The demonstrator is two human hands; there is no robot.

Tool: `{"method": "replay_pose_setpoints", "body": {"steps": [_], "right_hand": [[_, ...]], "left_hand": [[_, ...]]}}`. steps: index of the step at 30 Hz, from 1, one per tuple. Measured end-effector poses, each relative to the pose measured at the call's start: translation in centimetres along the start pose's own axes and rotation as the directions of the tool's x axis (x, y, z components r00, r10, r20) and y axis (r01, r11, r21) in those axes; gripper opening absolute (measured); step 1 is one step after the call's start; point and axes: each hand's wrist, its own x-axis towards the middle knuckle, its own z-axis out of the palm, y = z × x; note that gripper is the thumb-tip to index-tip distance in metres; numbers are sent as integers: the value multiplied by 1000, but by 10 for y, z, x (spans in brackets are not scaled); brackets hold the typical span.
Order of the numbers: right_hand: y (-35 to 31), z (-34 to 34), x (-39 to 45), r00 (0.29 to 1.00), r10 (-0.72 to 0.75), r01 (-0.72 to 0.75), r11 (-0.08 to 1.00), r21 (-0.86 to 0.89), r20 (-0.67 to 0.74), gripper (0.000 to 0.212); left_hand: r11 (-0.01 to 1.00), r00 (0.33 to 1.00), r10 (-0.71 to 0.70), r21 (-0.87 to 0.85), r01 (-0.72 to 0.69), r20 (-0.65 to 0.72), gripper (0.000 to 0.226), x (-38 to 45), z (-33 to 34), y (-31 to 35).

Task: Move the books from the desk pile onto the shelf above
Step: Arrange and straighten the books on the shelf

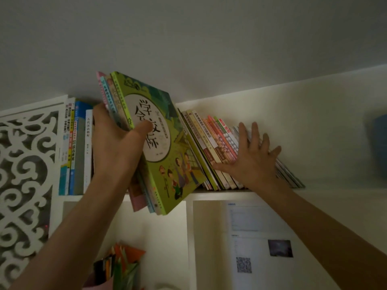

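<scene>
Books [155, 143] in left hand [117, 143]

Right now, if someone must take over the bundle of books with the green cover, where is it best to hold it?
Probably at the spine side, from the left, as the left hand does: thumb on the green cover, fingers behind the bundle of books. Its lower end overhangs the shelf.
</scene>
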Motion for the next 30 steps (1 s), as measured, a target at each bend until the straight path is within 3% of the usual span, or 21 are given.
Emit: {"method": "replay_pose_setpoints", "body": {"steps": [13,19,23,30], "right_hand": [[11,1,1,994,-52,54,998,20,-97,107],[26,-12,13,970,67,-57,997,52,-233,94],[53,-22,18,966,99,-80,993,88,-238,97],[39,-10,1,979,-82,80,997,-18,-187,99]], "left_hand": [[991,994,-105,-85,106,19,46,-18,25,0],[987,993,-118,-107,118,9,38,-17,43,7],[985,992,-125,-119,125,11,38,-20,54,7],[990,997,-74,-119,74,5,40,-22,63,10]]}}
